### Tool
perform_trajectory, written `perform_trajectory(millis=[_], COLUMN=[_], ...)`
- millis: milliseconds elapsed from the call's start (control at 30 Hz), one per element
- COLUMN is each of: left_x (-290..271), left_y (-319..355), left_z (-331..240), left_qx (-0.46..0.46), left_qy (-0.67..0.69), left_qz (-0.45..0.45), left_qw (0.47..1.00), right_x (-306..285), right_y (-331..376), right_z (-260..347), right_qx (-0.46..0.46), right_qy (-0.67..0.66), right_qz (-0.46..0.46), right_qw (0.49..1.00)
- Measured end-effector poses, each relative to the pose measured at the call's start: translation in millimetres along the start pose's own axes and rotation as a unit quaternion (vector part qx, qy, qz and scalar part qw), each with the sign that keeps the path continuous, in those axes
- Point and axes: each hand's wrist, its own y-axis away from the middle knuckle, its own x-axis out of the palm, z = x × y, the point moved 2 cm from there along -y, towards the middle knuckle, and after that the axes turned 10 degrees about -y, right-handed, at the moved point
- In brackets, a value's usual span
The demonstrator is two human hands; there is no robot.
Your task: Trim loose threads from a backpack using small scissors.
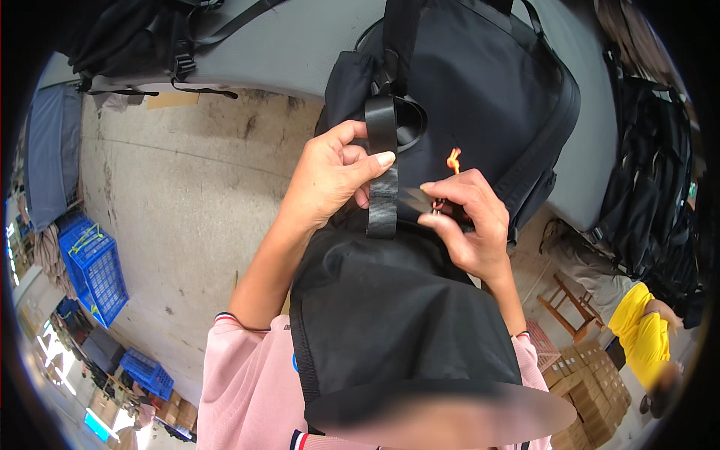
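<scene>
Toward the bag's [487,105] left, the left hand [328,178] pinches the strap [382,126] between its fingers; nearer the bag's middle, the right hand [480,221] grips snips [415,199].

Grey table [300,52]: black backpack [472,97], strapped bag [127,41] left.

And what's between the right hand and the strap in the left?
In the head view: a small tool's blurred metal blades, pointing from the right hand toward the black strap; contact is unclear.
</scene>
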Motion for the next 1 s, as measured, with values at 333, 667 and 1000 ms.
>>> perform_trajectory(millis=[333,667,1000], left_x=[27,30,29], left_y=[8,4,-5], left_z=[3,-10,-18], left_qx=[0.219,0.29,0.208], left_qy=[-0.007,-0.32,-0.322], left_qz=[-0.177,-0.089,-0.083], left_qw=[0.959,0.898,0.92], right_x=[4,1,-13], right_y=[-5,-6,-7], right_z=[-8,-28,-20], right_qx=[0.046,0.289,0.083], right_qy=[-0.188,-0.516,0.03], right_qz=[-0.146,-0.237,-0.158], right_qw=[0.97,0.77,0.983])
